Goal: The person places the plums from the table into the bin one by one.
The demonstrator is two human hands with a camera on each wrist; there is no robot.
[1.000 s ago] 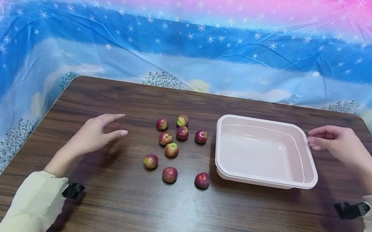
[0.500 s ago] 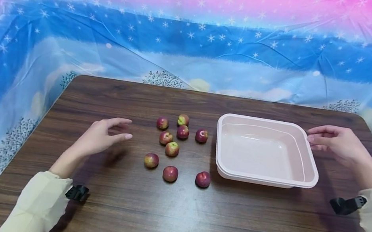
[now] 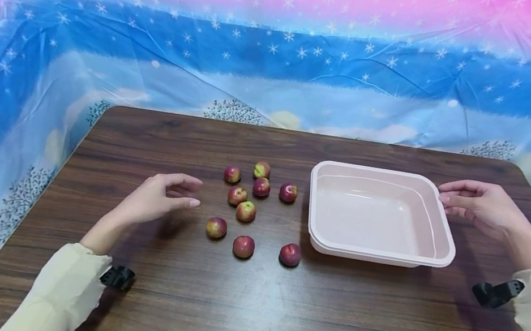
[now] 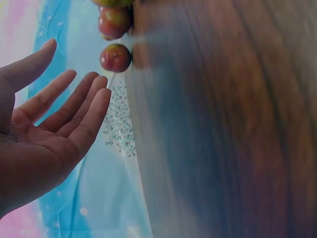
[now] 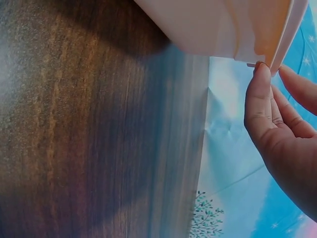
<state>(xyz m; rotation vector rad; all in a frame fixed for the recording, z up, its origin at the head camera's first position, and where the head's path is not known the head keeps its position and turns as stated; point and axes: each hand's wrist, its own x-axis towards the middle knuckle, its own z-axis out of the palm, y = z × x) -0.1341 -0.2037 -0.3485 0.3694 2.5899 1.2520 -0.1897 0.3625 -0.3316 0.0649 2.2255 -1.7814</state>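
My left hand (image 3: 154, 199) hovers left of several red-and-yellow plums, its fingers loosely bent and holding nothing. In the head view the closest fruits are a yellowish plum (image 3: 216, 228) and another plum (image 3: 237, 195), both apart from the fingertips. The left wrist view shows the palm and spread fingers (image 4: 81, 106), with a plum (image 4: 116, 58) beyond them. At the right, my right hand (image 3: 488, 209) pinches the rim of a pale pink plastic basin (image 3: 366, 218) near its back right corner. In the right wrist view, the thumb (image 5: 260, 89) and forefinger meet the basin's edge (image 5: 285, 37).
A dark wood-grain table (image 3: 243, 311) lies beneath everything. One plum (image 3: 290, 254) sits close to the basin's front left corner, and another plum (image 3: 288, 193) near its left side. A snowflake-printed cloth (image 3: 282, 53) hangs behind and beside the table.
My left hand has moved right toward the plums, and its thumb and fingers have drawn a little closer together. The right hand stays at the basin's rim; plums and basin rest in place.
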